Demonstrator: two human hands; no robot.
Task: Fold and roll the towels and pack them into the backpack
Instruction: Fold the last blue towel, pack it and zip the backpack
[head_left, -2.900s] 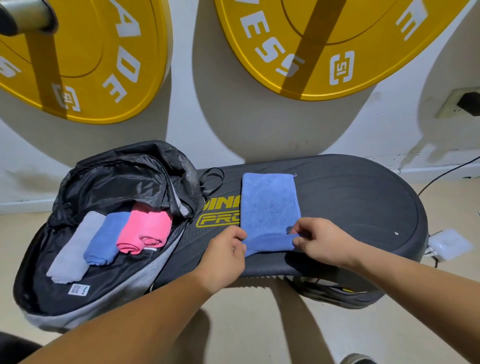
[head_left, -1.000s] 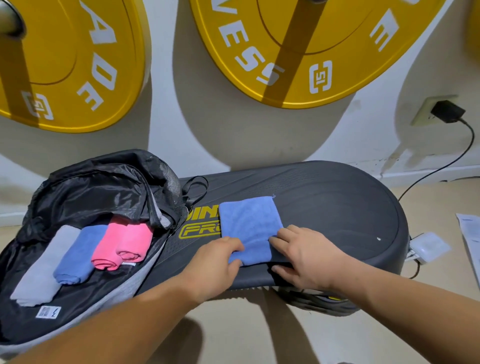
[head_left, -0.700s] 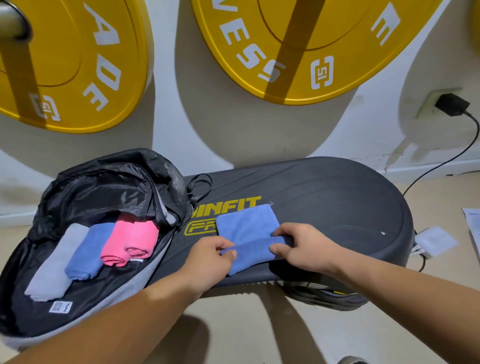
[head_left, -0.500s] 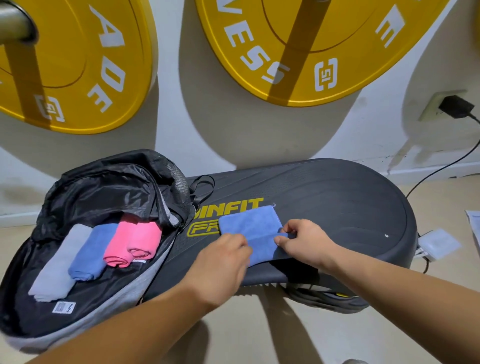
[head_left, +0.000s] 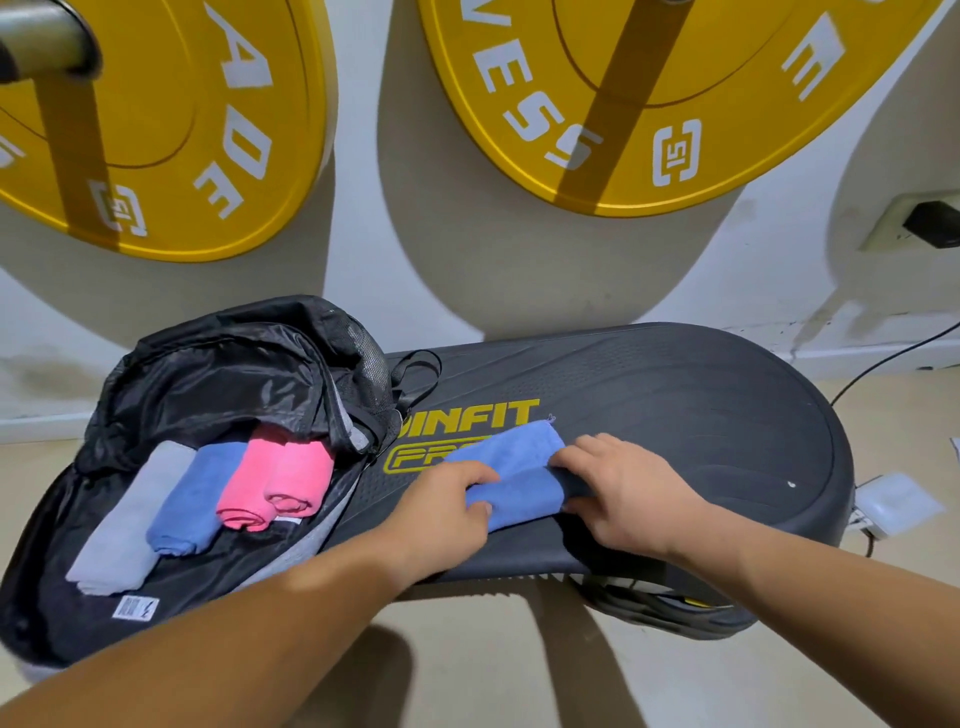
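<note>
Left hand (head_left: 447, 512) and right hand (head_left: 623, 499) grip the partly rolled blue towel (head_left: 519, 478) on black platform (head_left: 701, 415). Open backpack (head_left: 218, 364), at left, holds grey roll (head_left: 124, 519), blue roll (head_left: 192, 499), pink rolls (head_left: 275, 483).

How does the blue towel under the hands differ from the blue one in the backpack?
The platform towel is partly rolled, far end flat; the backpack towel is a finished roll. The left hand and right hand hold the platform towel; the backpack towel lies untouched. Both are blue.
</note>
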